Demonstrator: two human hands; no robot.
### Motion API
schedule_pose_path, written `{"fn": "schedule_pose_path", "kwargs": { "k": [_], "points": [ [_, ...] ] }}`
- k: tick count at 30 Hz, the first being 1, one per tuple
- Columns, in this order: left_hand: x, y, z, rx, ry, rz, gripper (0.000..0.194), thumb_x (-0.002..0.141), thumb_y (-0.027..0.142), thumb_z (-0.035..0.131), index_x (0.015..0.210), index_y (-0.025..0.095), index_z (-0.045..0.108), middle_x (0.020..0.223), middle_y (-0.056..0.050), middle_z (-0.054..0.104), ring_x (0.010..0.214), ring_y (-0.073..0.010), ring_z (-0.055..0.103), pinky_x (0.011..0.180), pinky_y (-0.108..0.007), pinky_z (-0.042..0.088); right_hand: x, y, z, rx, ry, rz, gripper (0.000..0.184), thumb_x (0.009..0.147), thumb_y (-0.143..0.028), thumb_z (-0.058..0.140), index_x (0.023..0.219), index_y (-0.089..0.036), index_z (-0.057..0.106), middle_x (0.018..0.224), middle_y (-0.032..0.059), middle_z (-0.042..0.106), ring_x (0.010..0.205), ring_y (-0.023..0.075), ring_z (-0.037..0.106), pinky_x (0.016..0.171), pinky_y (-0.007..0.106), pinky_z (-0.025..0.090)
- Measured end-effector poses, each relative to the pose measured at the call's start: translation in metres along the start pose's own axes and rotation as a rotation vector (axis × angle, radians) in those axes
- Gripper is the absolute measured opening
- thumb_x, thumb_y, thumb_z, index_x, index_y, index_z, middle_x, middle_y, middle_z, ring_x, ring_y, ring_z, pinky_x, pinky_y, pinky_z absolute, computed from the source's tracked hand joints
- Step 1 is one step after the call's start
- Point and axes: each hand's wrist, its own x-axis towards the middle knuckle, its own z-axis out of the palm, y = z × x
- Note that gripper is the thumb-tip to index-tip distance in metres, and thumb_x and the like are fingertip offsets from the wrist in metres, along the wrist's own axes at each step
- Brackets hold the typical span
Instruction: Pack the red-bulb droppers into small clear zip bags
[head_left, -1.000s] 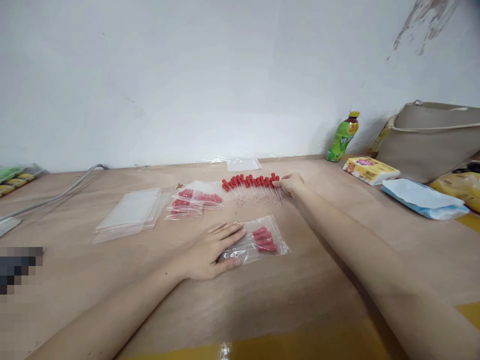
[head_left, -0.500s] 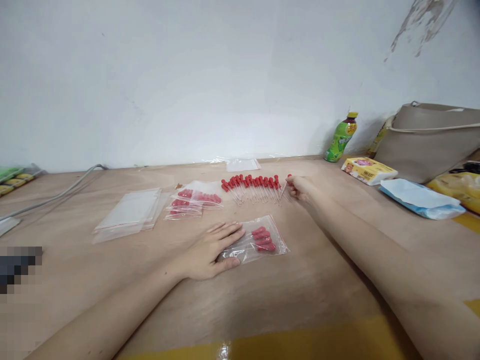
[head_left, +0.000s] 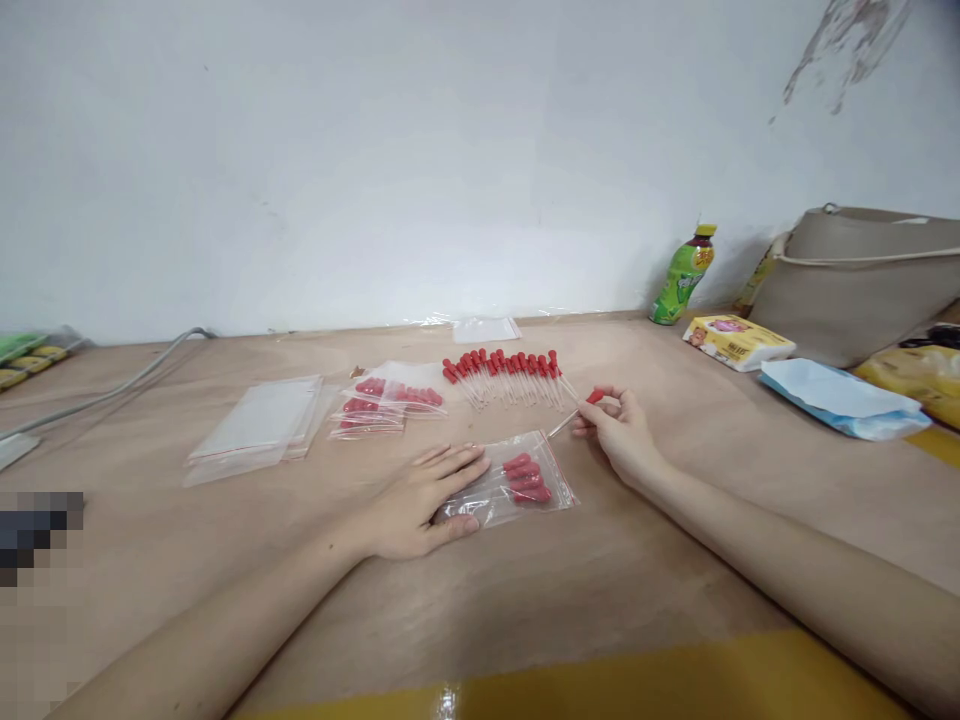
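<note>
My left hand (head_left: 431, 500) lies flat with fingers spread, resting on one end of a clear zip bag (head_left: 491, 500). Inside that bag are several droppers with red rubber bulbs (head_left: 527, 480). Between thumb and fingers of my right hand (head_left: 619, 430) is a dropper (head_left: 594, 397), its red bulb up and its thin clear tube slanting down-left to the bag's open-looking end. Behind the bag, a row of loose droppers (head_left: 502, 370) lies with bulbs toward the wall. Left of the row, filled zip bags (head_left: 382, 405) overlap in a pile.
Flat empty zip bags (head_left: 259, 425) are stacked at left, near a grey cable (head_left: 142, 378). Another small bag (head_left: 486, 329) lies by the wall. At right are a green drink bottle (head_left: 681, 278), a yellow tissue pack (head_left: 737, 341), a blue-white packet (head_left: 841, 398) and a beige handbag (head_left: 862, 280).
My right hand has come from the right end of the dropper row toward the bag, carrying one dropper. My left hand stays where it was on the bag.
</note>
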Motion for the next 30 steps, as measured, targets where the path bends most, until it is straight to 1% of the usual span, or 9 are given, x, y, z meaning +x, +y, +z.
{"fn": "schedule_pose_path", "kwargs": {
  "k": [4, 7, 11, 15, 17, 20, 24, 27, 30],
  "points": [
    [-0.001, 0.001, 0.000, -0.009, 0.004, -0.012, 0.066, 0.088, 0.052, 0.038, 0.142, 0.022, 0.016, 0.145, -0.008, 0.022, 0.133, -0.0238, 0.021, 0.108, -0.043, 0.020, -0.008, 0.004, 0.002, 0.081, -0.071, 0.060, 0.037, 0.062, -0.031, 0.068, 0.085, -0.022, 0.041, 0.067, -0.0043, 0.057, 0.060, 0.0105, 0.061, 0.062, 0.026, 0.053],
    [-0.002, 0.002, 0.000, -0.024, 0.014, -0.028, 0.069, 0.088, 0.053, 0.039, 0.143, 0.020, 0.011, 0.145, -0.009, 0.022, 0.132, -0.0249, 0.022, 0.107, -0.043, 0.021, -0.016, 0.003, 0.002, 0.070, -0.197, 0.129, 0.033, 0.063, -0.033, 0.068, 0.084, -0.020, 0.046, 0.070, -0.0016, 0.061, 0.062, 0.0111, 0.062, 0.065, 0.027, 0.053],
    [-0.003, 0.002, 0.000, -0.027, 0.026, -0.016, 0.069, 0.088, 0.052, 0.039, 0.143, 0.022, 0.008, 0.145, -0.008, 0.021, 0.132, -0.0260, 0.023, 0.106, -0.045, 0.022, -0.020, 0.000, -0.003, -0.060, -0.420, 0.154, 0.032, 0.060, -0.035, 0.072, 0.079, -0.018, 0.052, 0.071, -0.0008, 0.064, 0.058, 0.0077, 0.058, 0.058, 0.021, 0.048],
    [-0.002, 0.001, 0.000, -0.025, 0.042, -0.002, 0.069, 0.088, 0.052, 0.039, 0.143, 0.023, 0.008, 0.145, -0.008, 0.023, 0.131, -0.0266, 0.025, 0.105, -0.045, 0.025, -0.016, -0.001, -0.005, -0.196, -0.577, 0.189, 0.034, 0.059, -0.036, 0.072, 0.082, -0.017, 0.056, 0.057, -0.0047, 0.059, 0.048, 0.0053, 0.051, 0.046, 0.017, 0.040],
    [-0.002, 0.000, 0.000, -0.025, 0.041, -0.001, 0.069, 0.088, 0.051, 0.039, 0.143, 0.023, 0.008, 0.145, -0.009, 0.023, 0.131, -0.0265, 0.025, 0.105, -0.045, 0.025, -0.014, -0.001, -0.004, -0.240, -0.588, 0.200, 0.035, 0.059, -0.036, 0.072, 0.084, -0.016, 0.058, 0.053, -0.0052, 0.057, 0.044, 0.0047, 0.048, 0.042, 0.016, 0.037],
    [-0.001, 0.000, 0.000, -0.021, 0.038, -0.004, 0.069, 0.088, 0.051, 0.039, 0.143, 0.022, 0.008, 0.145, -0.009, 0.023, 0.131, -0.0264, 0.024, 0.105, -0.045, 0.024, -0.014, -0.002, 0.002, -0.275, -0.557, 0.214, 0.036, 0.059, -0.036, 0.071, 0.086, -0.015, 0.062, 0.046, -0.0059, 0.054, 0.039, 0.0040, 0.044, 0.037, 0.015, 0.033],
    [-0.001, 0.000, 0.000, -0.020, 0.039, -0.003, 0.069, 0.088, 0.051, 0.039, 0.143, 0.023, 0.007, 0.145, -0.009, 0.022, 0.131, -0.0265, 0.024, 0.105, -0.045, 0.025, -0.018, -0.005, 0.011, -0.307, -0.451, 0.195, 0.029, 0.058, -0.035, 0.071, 0.077, -0.014, 0.064, 0.043, -0.0055, 0.052, 0.035, 0.0039, 0.041, 0.034, 0.016, 0.030],
    [-0.002, 0.001, 0.000, -0.028, 0.048, 0.006, 0.069, 0.088, 0.050, 0.039, 0.143, 0.023, 0.007, 0.145, -0.009, 0.023, 0.131, -0.0271, 0.025, 0.104, -0.045, 0.025, -0.019, -0.001, 0.016, -0.313, -0.364, 0.112, 0.023, 0.057, -0.034, 0.072, 0.065, -0.016, 0.060, 0.048, -0.0034, 0.056, 0.037, 0.0059, 0.043, 0.035, 0.019, 0.035],
    [-0.002, 0.001, 0.000, -0.036, 0.052, 0.004, 0.068, 0.088, 0.051, 0.040, 0.143, 0.024, 0.008, 0.145, -0.009, 0.024, 0.130, -0.0274, 0.026, 0.104, -0.045, 0.025, -0.019, 0.008, 0.018, -0.334, -0.375, -0.020, 0.021, 0.060, -0.036, 0.069, 0.065, -0.017, 0.060, 0.058, 0.0012, 0.063, 0.048, 0.0121, 0.055, 0.045, 0.024, 0.045]
  ]
}}
